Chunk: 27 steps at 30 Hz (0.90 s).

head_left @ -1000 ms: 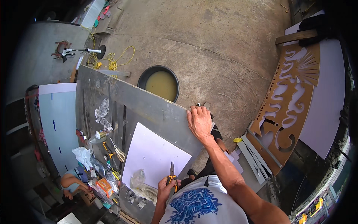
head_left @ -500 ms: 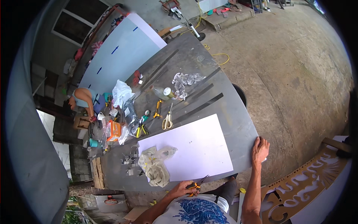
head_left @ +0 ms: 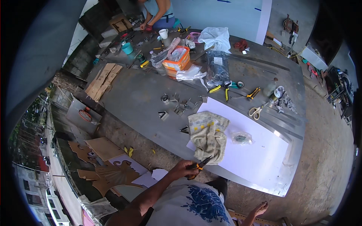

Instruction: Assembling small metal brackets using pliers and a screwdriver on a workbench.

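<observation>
In my left hand (head_left: 181,170) is a pair of pliers (head_left: 204,162) with orange and black handles, its dark jaws pointing up to the right. The jaws are just at the lower edge of a crumpled grey towel (head_left: 209,137). That towel lies over the left end of a white sheet (head_left: 260,158) on the table. A small clear plastic bag (head_left: 241,138) rests on the sheet beside it. Several bent metal pieces (head_left: 181,106) sit left of the sheet. My right hand (head_left: 259,208) hangs low by my side, off the table, fingers loosely stretched and holding nothing.
Scissors (head_left: 255,112), yellow-handled pliers (head_left: 215,89) and an orange box (head_left: 178,61) lie farther back on the grey metal table (head_left: 135,109). Another person (head_left: 160,13) works at the far edge. Cut brown panels (head_left: 117,175) lie on the ground at left.
The view has swung left, showing more of the table's left side. My right hand has left the table's right edge and dropped to my side. The pliers remain in my left hand.
</observation>
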Each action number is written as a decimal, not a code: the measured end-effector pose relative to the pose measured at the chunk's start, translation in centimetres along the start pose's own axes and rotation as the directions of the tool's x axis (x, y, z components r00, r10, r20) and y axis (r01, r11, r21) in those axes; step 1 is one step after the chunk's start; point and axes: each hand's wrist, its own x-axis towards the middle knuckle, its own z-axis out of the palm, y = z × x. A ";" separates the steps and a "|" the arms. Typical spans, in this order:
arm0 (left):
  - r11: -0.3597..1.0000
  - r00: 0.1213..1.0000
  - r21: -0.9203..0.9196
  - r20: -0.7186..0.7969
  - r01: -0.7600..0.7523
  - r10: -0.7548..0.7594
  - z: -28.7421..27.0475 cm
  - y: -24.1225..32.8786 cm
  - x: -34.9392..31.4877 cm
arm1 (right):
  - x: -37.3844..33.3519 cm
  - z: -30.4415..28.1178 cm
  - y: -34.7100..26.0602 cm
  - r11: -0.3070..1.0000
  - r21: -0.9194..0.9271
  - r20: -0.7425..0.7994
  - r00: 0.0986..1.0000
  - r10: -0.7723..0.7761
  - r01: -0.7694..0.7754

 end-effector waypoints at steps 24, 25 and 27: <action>0.955 0.472 0.003 -0.869 -0.295 0.149 -28.1 -6.2 -6.2 | -17.7 4.8 -36.1 0.921 -0.044 0.968 -0.212 0.135 0.387; 0.950 0.476 -0.027 -0.869 -0.311 0.132 -30.0 -5.4 -5.3 | -18.3 5.6 -36.3 0.922 -0.049 0.970 -0.202 0.136 0.384; 0.951 0.493 -0.009 -0.857 -0.308 0.151 -33.9 -3.0 -3.6 | -20.3 7.1 -36.4 0.953 0.226 0.949 -0.266 -0.168 0.203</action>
